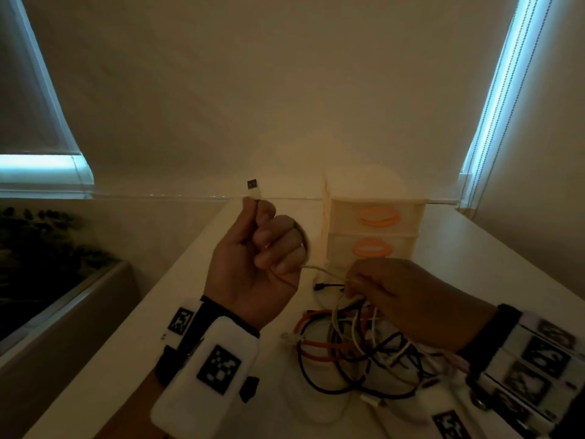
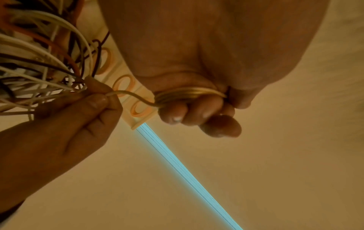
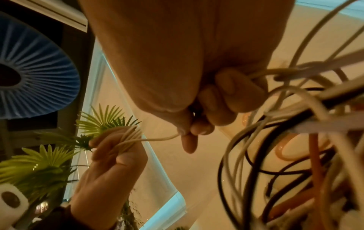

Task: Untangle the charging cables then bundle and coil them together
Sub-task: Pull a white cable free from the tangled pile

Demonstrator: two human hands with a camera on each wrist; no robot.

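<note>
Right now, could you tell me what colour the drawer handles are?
Orange, oval handles on the cream drawer unit; clearest in the head view.

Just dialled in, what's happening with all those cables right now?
The left hand holds a pale cable wound in several loops around its fingers, USB plug sticking up. The right hand pinches that same cable where it leaves the tangle of white, black and orange cables on the table. The rest is still knotted.

the head camera looked forward and down over both hands. each wrist camera sat close under its own palm, tilted upward. all three shared the taut pale cable (image 1: pixel 326 274) between the hands.
</note>
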